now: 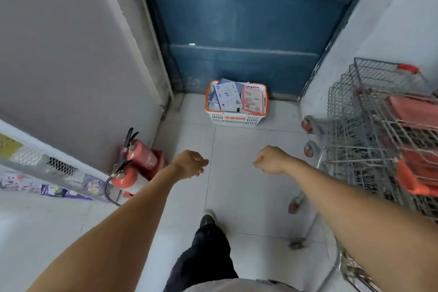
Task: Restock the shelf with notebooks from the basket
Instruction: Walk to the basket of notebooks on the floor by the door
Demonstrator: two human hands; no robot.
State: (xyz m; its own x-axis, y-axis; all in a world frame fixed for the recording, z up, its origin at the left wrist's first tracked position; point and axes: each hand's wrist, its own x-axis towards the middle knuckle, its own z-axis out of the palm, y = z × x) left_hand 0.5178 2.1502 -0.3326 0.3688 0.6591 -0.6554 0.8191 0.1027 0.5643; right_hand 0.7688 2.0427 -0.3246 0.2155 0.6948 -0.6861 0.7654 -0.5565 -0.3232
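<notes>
My left hand & right hand hang out in front, both empty, fingers loosely curled, apart from each other. Ahead of both, on the pale tiled floor against the blue panelled door, sits the white plastic basket w/ orange rim; orange print on its front, too blurred to read. Notebooks lie stacked inside, pale & pink covers. Left of my left hand: two red fire extinguishers. Right of my right hand: nested wire shopping trolleys w/ red handles.
</notes>
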